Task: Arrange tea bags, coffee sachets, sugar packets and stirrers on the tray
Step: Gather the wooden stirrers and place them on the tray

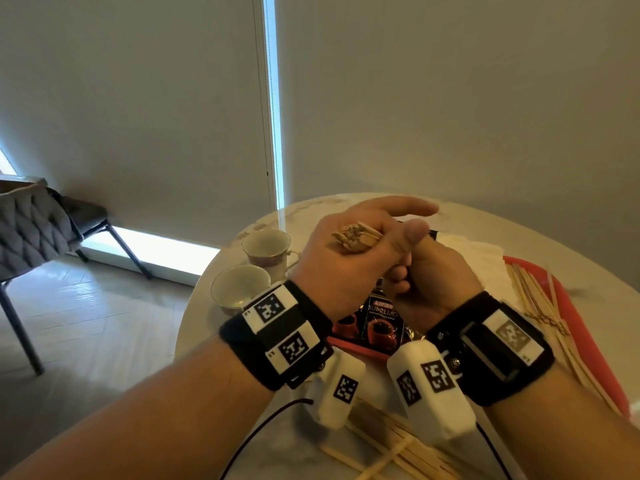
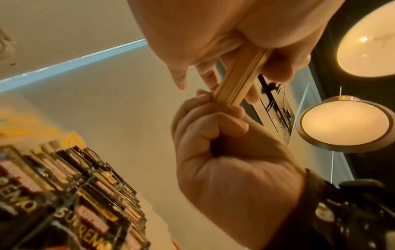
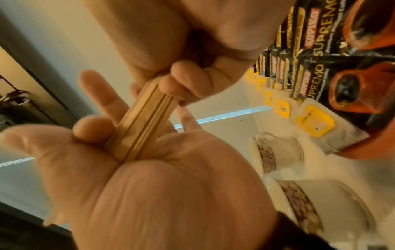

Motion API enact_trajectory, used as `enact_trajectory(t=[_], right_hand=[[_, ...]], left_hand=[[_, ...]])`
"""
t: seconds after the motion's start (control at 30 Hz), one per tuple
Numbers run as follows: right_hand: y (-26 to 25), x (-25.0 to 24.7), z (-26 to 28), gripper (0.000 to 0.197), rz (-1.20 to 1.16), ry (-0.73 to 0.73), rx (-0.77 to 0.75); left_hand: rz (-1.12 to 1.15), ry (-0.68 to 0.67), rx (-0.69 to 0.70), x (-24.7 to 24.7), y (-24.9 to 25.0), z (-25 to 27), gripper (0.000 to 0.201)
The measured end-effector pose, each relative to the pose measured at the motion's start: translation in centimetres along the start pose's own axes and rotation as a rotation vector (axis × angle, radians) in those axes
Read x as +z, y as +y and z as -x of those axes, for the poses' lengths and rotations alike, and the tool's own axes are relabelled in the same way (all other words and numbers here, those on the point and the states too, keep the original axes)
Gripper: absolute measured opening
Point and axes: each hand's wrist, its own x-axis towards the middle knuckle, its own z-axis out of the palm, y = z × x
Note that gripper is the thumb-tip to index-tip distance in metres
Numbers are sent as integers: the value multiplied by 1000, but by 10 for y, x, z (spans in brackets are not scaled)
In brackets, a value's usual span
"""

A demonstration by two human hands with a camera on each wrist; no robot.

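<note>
Gripping one bundle of stirrers (image 1: 355, 239) from both ends above the tray (image 1: 588, 344), the left hand (image 1: 349, 261) and right hand (image 1: 429, 282) risk spilling sticks if either fist loosens.

Cups (image 1: 254, 265) left (tray (image 1: 588, 327) seemingly crowded)

Two teacups (image 1: 266, 249), one red tray (image 1: 588, 327), one held bundle of wooden stirrers (image 1: 353, 237), two hands (image 1: 349, 261)

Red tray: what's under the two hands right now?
Kopiko coffee sachets lie on the red tray below the hands, which hold a stirrer bundle. The hands cover whatever lies farther back.
</note>
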Motion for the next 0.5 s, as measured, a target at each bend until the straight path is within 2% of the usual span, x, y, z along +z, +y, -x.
enact_trajectory(t=[0.07, 0.1, 0.17, 0.2, 0.23, 0.3, 0.43, 0.5], right_hand=[[-1, -1, -2, 48, -1, 36, -30], [-2, -1, -2, 40, 7, 67, -38], [-8, -5, -4, 11, 68, 168, -61], [-10, -8, -5, 3, 96, 204, -74], [-12, -9, -6, 8, 115, 225, -95], [-11, -9, -6, 15, 158, 230, -141], [-8, -4, -2, 29, 211, 168, -193], [-11, -2, -2, 30, 211, 133, -195]], left_hand=[[-80, -25, 24, -6, -5, -2, 11], [-102, -32, 41, -8, -6, -3, 7], [-128, 4, 83, -14, -9, -2, 33], [-146, 43, 109, -15, -9, -1, 43], [-179, 75, 141, -17, -8, 0, 50], [-286, 100, 194, -17, -4, 1, 51], [-609, 84, 263, -16, -5, -1, 20], [-688, 93, 249, -19, -7, -4, 16]])
